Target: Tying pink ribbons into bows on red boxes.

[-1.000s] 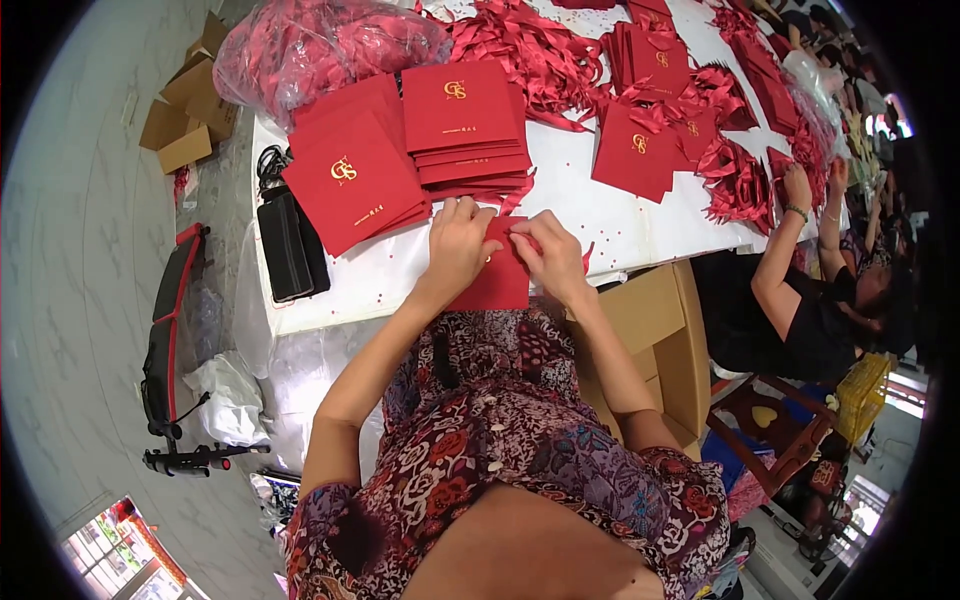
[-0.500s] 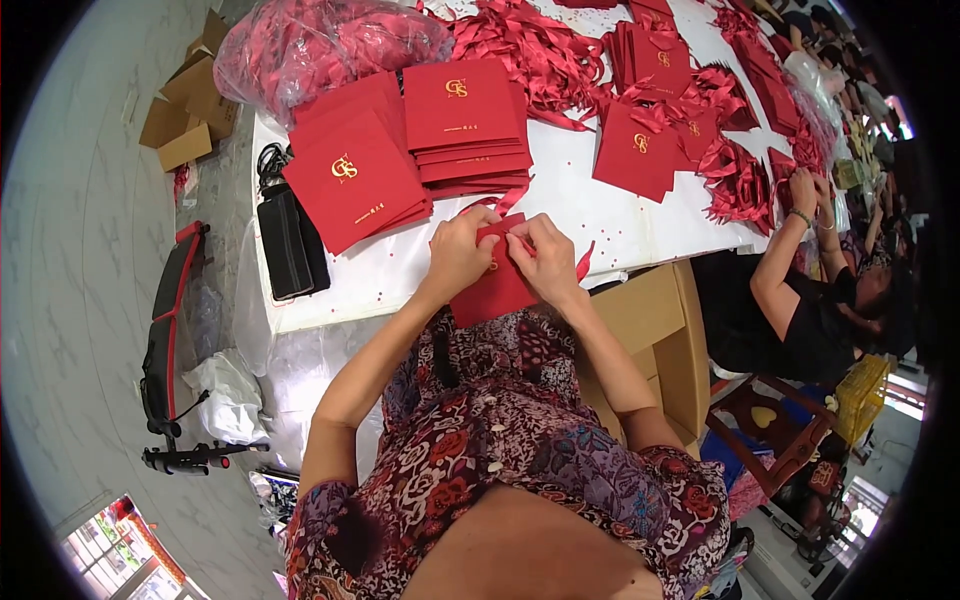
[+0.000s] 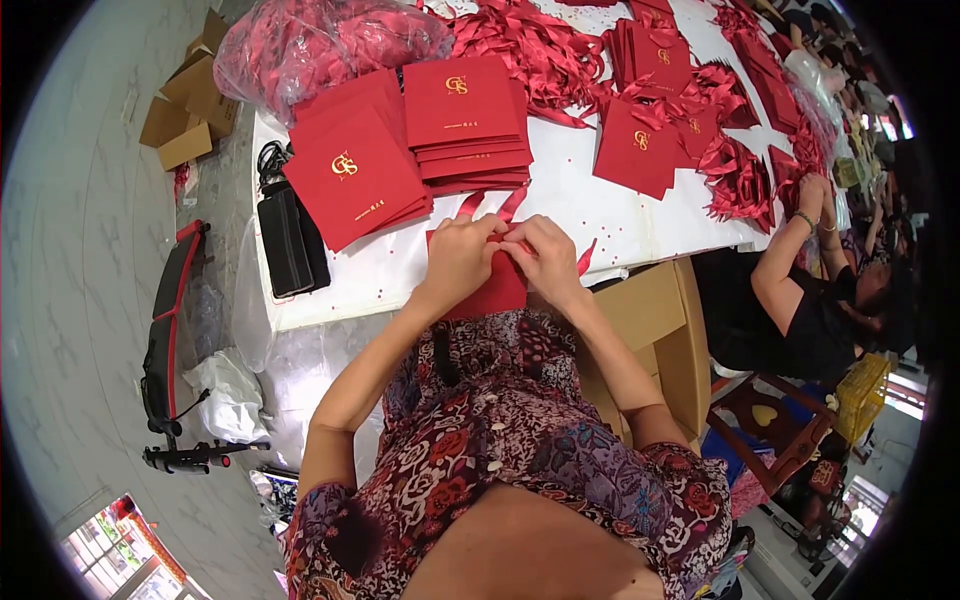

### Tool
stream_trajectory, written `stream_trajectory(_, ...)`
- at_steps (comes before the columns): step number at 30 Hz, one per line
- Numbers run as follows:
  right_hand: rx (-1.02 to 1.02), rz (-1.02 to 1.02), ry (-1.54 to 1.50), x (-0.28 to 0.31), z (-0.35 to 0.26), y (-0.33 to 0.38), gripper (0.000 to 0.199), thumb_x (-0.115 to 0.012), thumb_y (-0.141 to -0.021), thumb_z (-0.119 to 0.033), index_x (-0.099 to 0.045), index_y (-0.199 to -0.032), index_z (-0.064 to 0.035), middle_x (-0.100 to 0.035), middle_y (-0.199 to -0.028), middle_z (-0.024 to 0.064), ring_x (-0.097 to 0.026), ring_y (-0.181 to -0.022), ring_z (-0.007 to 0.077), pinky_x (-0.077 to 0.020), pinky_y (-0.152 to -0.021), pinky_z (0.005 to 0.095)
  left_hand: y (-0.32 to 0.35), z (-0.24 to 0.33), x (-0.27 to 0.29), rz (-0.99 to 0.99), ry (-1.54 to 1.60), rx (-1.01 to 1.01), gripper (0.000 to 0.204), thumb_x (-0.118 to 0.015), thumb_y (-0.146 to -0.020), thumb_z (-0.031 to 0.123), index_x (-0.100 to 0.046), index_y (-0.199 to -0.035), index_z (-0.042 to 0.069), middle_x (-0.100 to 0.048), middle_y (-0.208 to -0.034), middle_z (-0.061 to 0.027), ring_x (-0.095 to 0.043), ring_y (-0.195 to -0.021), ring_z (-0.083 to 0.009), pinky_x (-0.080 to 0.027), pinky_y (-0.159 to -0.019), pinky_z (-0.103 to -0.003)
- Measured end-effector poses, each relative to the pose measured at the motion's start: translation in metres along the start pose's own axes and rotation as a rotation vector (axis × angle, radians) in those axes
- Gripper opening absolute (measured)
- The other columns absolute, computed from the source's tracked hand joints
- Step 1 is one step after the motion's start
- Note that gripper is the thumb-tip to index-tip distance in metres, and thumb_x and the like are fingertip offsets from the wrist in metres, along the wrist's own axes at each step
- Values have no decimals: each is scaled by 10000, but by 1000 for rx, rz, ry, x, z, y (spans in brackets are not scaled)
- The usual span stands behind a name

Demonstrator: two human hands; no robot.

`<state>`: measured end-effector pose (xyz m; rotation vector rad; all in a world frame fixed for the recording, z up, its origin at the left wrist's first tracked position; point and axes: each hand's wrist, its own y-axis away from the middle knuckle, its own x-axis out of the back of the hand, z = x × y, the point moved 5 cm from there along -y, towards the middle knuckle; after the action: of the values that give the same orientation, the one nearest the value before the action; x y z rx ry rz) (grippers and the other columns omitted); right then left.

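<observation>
A flat red paper bag (image 3: 490,297) lies at the table's near edge, against my lap. Over its upper edge, my left hand (image 3: 462,255) and my right hand (image 3: 545,257) meet with their fingertips pinched together on a red ribbon. Two lengths of the ribbon (image 3: 514,201) rise past the fingers toward the table. Where exactly it passes through the bag is hidden by my fingers. Beyond my hands stand two stacks of red bags with gold lettering, a left stack (image 3: 350,190) fanned out and a right stack (image 3: 460,110) squarer.
A heap of red ribbons (image 3: 530,55) and a clear plastic sack (image 3: 330,45) lie at the back. Ribboned bags (image 3: 637,150) lie to the right. A black case (image 3: 290,240) rests at the left edge. An open carton (image 3: 650,320) stands beside me; a co-worker (image 3: 800,270) sits right.
The bag has shifted slightly left and turned straighter. My fingertips have come together over its upper edge, and two ribbon lengths now show above them.
</observation>
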<state>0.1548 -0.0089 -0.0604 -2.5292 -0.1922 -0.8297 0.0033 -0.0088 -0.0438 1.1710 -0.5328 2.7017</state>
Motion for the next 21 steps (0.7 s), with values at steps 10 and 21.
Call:
stream_trajectory(10, -245, -438, -323, 4, 25, -19, 144, -682, -885, -171, -726, -904, -35, -593, -818, 75, -572, -764, 194, -462, -690, 310, 2, 21, 13, -85, -133, -253, 143, -662, -805, 45, -641, -933, 107, -640, -736, -68, -596, -776, -250, -420, -756, -385)
stream_trajectory(21, -697, -437, -545, -27, 46, -18, 135, -714, -828, -121, -736, -815, 12, -624, -788, 28, -556, -687, 86, -449, -615, 257, -5, 19, 21, -16, -84, -256, 188, -751, -763, 149, -628, -903, 119, -616, -754, -49, -573, -759, -241, -394, -773, -367)
